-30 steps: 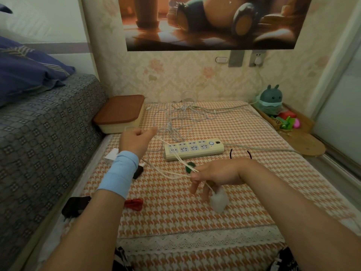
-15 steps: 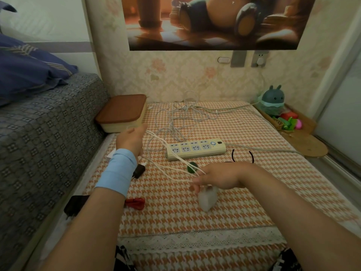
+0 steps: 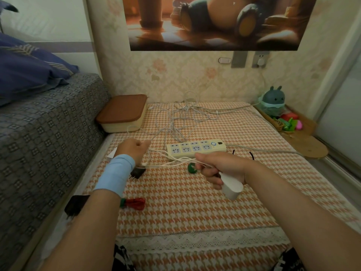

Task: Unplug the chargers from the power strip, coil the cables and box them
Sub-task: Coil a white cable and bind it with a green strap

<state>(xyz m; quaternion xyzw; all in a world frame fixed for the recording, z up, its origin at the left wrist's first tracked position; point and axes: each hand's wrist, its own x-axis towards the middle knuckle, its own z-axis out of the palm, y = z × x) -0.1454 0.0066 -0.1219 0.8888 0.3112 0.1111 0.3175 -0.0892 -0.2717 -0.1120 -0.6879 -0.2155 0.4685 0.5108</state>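
Observation:
The cream power strip (image 3: 196, 150) lies across the middle of the orange houndstooth mat, with no plug in any socket that shows. My right hand (image 3: 220, 169) is closed on a white charger brick (image 3: 231, 185) and on loops of its thin white cable (image 3: 168, 163). That cable runs left to my left hand (image 3: 134, 148), which is closed around it beside the strip's left end. A tangle of white cables (image 3: 181, 118) lies behind the strip. The cream box with a brown lid (image 3: 122, 114) stands shut at the back left.
A black charger (image 3: 137, 173) lies by my left wrist and another black one (image 3: 75, 204) at the mat's left edge. A red coiled cable (image 3: 134, 203), green tie (image 3: 191, 168) and black hair tie (image 3: 243, 153) lie near. Sofa on the left, toys (image 3: 273, 102) at the right.
My right hand has risen toward the power strip with the charger brick, gathering the cable. My left hand has drawn back and closed, pulling the cable leftward.

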